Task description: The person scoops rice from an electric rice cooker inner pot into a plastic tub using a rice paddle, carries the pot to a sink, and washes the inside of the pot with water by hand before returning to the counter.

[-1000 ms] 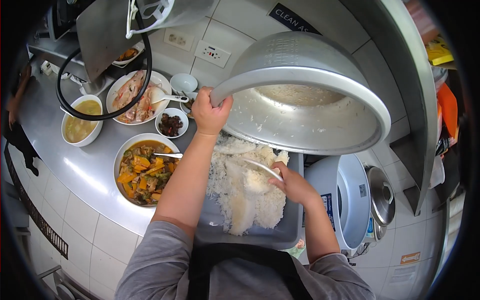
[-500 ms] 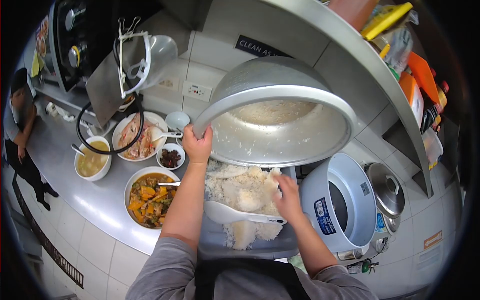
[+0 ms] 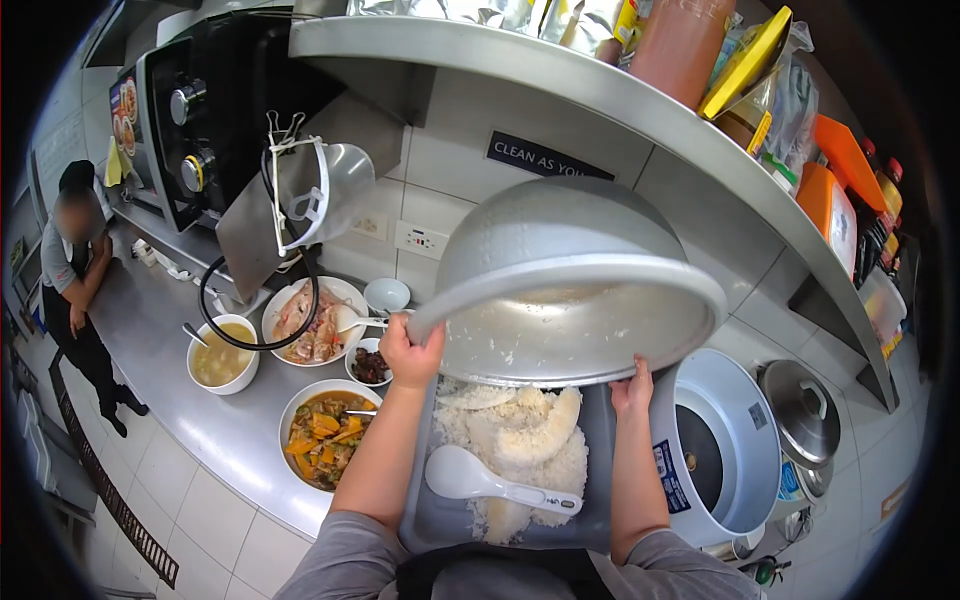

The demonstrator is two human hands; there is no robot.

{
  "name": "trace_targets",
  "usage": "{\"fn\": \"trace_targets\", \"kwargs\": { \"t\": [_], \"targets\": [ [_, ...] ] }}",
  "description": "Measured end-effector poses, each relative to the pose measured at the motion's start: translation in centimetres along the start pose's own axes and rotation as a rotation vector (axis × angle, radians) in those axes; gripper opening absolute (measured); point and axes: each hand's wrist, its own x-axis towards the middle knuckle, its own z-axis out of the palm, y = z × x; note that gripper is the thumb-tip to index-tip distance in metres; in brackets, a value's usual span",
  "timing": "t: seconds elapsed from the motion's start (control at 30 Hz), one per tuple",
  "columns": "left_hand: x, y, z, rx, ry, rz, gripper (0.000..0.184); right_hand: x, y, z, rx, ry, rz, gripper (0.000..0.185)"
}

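My left hand [image 3: 412, 355] is closed round the left rim of a large metal rice pot [image 3: 560, 240]. My right hand [image 3: 632, 388] grips the lower right of the same rim. The pot is tilted on its side, its mouth facing me, with grains stuck to the inner wall. Beneath it, a grey tub [image 3: 597, 450] holds a heap of cooked white rice [image 3: 550, 440], some of it in curved slabs. A white rice paddle [image 3: 475, 475] lies across the rice, touched by neither hand.
To the right stands a pale blue rice cooker body [image 3: 745, 440], with a lidded metal pot [image 3: 800, 410] beyond. On the counter at left are a vegetable stew bowl [image 3: 290, 445], a soup bowl [image 3: 222, 380] and a fish plate [image 3: 352, 290]. A shelf [image 3: 480, 45] overhangs; a person [image 3: 75, 265] leans at far left.
My right hand has left the rice and paddle handle and taken hold of the pot's lower rim. The paddle lies flat on the rice. The camera view has shifted.
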Motion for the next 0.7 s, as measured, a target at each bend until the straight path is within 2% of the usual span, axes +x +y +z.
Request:
{"fn": "trace_targets", "kwargs": {
  "t": [0.07, 0.1, 0.13, 0.27, 0.4, 0.43, 0.47, 0.53, 0.67, 0.7],
  "targets": [
    [-0.2, 0.5, -1.6, 0.019, -0.019, 0.073, 0.029, 0.8, 1.2, -1.6, 0.102, -0.175, 0.002, 0.046],
    [-0.3, 0.8, -2.3, -0.054, -0.071, 0.196, 0.027, 0.1, 1.3, -1.5, 0.034, -0.064, 0.003, 0.041],
    [-0.1, 1.6, -3.1, -0.127, -0.126, 0.317, 0.027, -0.1, 1.4, -1.9, -0.010, -0.111, -0.031, 0.039],
    [1.5, 5.8, -5.0, -0.374, -0.170, 0.464, 0.028, -2.2, 0.7, -3.0, 0.038, -0.129, -0.007, 0.039],
    [2.0, 9.1, -7.4, -0.404, -0.127, 0.460, 0.024, -6.4, -2.0, -2.9, 0.064, -0.179, 0.021, 0.039],
    [1.8, 9.3, -8.0, -0.405, -0.068, 0.436, 0.034, -7.5, -2.8, -2.7, 0.074, -0.194, 0.026, 0.039],
    [1.7, 9.5, -8.7, -0.405, -0.057, 0.449, 0.034, -8.7, -3.7, -2.4, 0.081, -0.213, 0.024, 0.039],
    [1.5, 10.5, -10.4, -0.405, 0.028, 0.388, 0.030, -11.4, -5.6, -1.6, 0.100, -0.248, 0.032, 0.038],
    [1.3, 13.5, -14.1, -0.476, 0.015, 0.228, 0.026, -18.6, -9.9, -1.3, 0.097, -0.328, 0.008, 0.038],
    [1.1, 14.1, -15.0, -0.494, 0.023, 0.166, 0.024, -18.6, -10.7, -3.1, -0.039, -0.379, -0.078, 0.037]
  ]
}}
